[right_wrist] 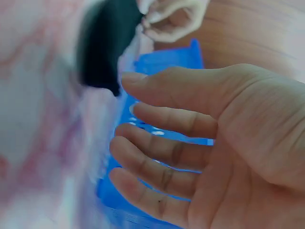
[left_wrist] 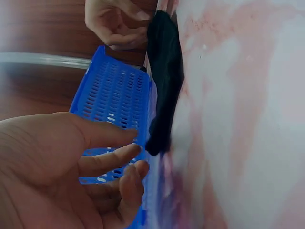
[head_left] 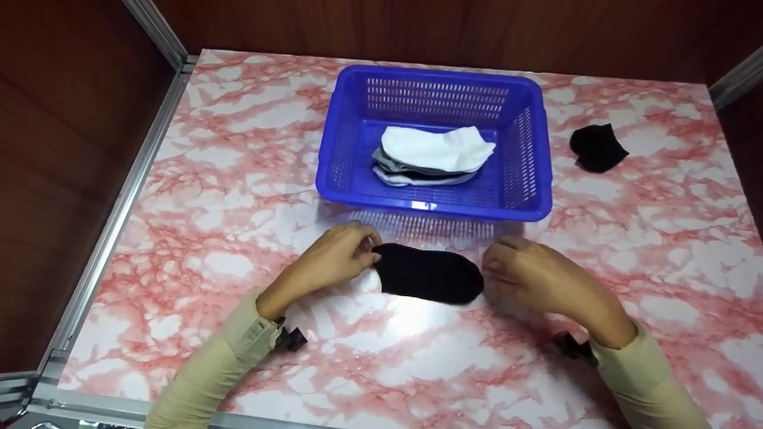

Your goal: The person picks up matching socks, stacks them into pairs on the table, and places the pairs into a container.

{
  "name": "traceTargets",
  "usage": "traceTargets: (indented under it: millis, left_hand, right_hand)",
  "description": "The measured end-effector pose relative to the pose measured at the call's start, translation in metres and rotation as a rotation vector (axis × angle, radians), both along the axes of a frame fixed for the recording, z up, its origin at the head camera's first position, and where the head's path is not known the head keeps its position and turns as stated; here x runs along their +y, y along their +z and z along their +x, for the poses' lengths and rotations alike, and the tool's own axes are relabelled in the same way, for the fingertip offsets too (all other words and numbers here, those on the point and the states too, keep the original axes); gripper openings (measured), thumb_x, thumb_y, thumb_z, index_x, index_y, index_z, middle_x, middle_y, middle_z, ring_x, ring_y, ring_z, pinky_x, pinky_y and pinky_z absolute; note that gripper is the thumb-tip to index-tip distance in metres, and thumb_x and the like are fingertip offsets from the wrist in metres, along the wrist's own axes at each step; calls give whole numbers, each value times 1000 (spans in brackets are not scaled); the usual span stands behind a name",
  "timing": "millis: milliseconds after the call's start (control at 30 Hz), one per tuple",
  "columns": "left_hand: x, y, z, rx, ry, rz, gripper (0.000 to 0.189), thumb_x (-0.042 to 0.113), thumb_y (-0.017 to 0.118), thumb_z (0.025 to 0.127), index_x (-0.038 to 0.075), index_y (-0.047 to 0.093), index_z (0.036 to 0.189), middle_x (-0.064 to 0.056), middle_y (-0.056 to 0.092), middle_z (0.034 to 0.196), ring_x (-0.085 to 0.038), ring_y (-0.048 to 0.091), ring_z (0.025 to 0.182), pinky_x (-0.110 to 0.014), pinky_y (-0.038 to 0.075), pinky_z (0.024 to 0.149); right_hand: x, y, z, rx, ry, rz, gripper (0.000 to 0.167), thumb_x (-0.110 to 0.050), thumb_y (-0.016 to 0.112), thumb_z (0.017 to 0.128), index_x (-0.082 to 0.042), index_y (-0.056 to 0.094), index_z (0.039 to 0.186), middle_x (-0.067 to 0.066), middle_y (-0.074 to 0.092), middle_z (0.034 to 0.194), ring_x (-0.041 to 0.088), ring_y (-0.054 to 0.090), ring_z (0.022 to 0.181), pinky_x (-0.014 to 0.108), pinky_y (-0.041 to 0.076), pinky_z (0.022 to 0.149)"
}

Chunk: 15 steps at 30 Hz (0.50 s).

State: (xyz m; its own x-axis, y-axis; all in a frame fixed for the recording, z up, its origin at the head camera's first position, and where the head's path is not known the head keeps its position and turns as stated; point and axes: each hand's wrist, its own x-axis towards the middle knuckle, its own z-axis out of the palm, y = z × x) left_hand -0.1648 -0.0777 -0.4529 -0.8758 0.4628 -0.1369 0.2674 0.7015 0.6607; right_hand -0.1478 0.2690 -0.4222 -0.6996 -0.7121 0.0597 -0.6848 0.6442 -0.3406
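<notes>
A black sock (head_left: 429, 274) lies flat on the table between my two hands. My left hand (head_left: 334, 256) is at the sock's left end, fingertips at its upper corner. In the left wrist view, the left hand's thumb and fingers (left_wrist: 109, 162) are loosely bent beside the sock's end (left_wrist: 164, 81), with no cloth between them. My right hand (head_left: 530, 271) hovers just beyond the rounded right end. The right wrist view has the right hand's fingers (right_wrist: 162, 148) relaxed and apart, the thumb close to the dark cloth (right_wrist: 107, 47).
Behind the sock stands a blue plastic basket (head_left: 432, 205) with slotted walls. It contains stacked socks, a white sock (head_left: 438, 149) on top and grey and dark ones below. A folded black sock bundle (head_left: 599, 149) lies right of the basket. Wooden panels (head_left: 429, 30) border the table (head_left: 238, 333).
</notes>
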Motion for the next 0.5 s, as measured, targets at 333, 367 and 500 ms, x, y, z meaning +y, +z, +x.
traceTargets:
  millis: [333,367,500]
  left_hand:
    - [13,3,13,170,-362,-163,40,33,80,92,12,72,125,-6,65,127,-25,59,118,-38,55,102]
    - [14,2,13,167,-374,-180,41,34,81,91,12,72,124,-6,66,125,-26,59,116,-39,54,102]
    - [15,0,12,141,-363,-235,46,35,85,87,11,72,123,-10,67,122,-30,58,115,-42,52,102]
  right_hand:
    - [-16,-17,10,22,151,-2,33,-9,88,81,-8,71,109,5,71,116,22,66,111,39,61,95]
    - [-16,-20,9,-1,161,12,31,-9,87,81,-9,71,108,5,71,114,21,66,109,39,61,94]
    - [-10,-27,6,-58,148,56,25,-9,86,83,-12,70,102,1,69,103,14,64,97,36,59,86]
